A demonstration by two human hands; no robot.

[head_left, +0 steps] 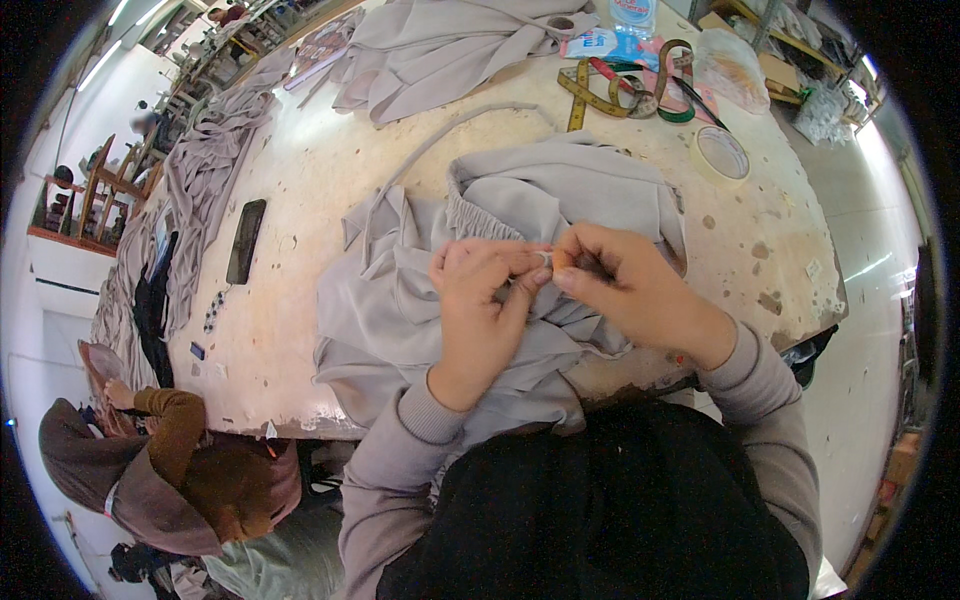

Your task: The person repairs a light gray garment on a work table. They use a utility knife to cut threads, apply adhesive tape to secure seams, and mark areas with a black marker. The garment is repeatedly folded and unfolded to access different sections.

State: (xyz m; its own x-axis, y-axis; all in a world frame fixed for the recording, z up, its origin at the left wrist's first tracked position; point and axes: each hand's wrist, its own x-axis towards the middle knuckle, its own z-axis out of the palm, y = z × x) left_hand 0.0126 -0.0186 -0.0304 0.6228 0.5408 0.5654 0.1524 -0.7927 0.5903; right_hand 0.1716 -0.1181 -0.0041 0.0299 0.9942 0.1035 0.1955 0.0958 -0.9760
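A light grey garment [390, 310] with a gathered elastic edge [478, 222] lies crumpled on the table in front of me. Just above it, my left hand [483, 290] and my right hand [625, 285] meet fingertip to fingertip. Both are closed in a pinch. A tiny pale bit [546, 259] shows between the fingertips, too small to name. From the garment's left side a narrow grey fabric strip [440, 137] curves away toward the far side.
A yellow tape measure [598, 100], scissors [692, 92] and a tape roll [720, 155] lie far right. More grey cloth [440, 55] covers the far side. A phone [246, 242] rests at left. A co-worker [170, 470] sits at the near left corner.
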